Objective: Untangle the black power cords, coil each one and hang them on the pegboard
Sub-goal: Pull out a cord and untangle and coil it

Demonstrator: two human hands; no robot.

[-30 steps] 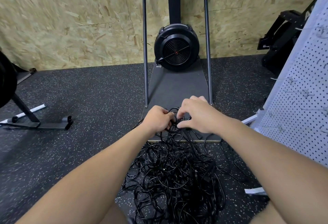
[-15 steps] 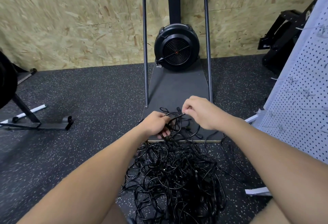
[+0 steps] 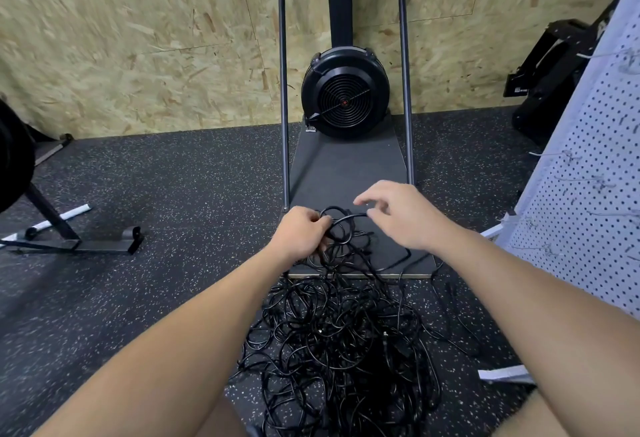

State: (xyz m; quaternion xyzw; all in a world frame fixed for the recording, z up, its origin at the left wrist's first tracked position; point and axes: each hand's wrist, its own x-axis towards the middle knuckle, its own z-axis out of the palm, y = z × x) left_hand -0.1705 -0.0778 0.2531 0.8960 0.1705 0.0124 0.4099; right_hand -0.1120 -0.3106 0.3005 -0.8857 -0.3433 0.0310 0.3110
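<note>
A big tangle of black power cords (image 3: 341, 343) lies on the speckled floor in front of me, its far end reaching onto a grey platform. My left hand (image 3: 299, 232) grips a small coil of cord loops (image 3: 341, 227) lifted from the pile. My right hand (image 3: 403, 217) hovers just right of the coil with thumb and forefinger near the end of a cord loop; whether it pinches the cord I cannot tell. The white pegboard (image 3: 588, 194) with wire hooks stands at the right.
A black fan machine (image 3: 343, 97) with a metal frame stands on the grey platform (image 3: 346, 173) against the chipboard wall. A black stand with feet (image 3: 69, 239) sits at the left. Dark equipment (image 3: 550, 69) is at the back right. A white strip (image 3: 502, 374) lies near my right leg.
My right hand has drawn away to the right from my left hand and its fingers have spread. The loops in my left hand have risen slightly. The view has shifted a little.
</note>
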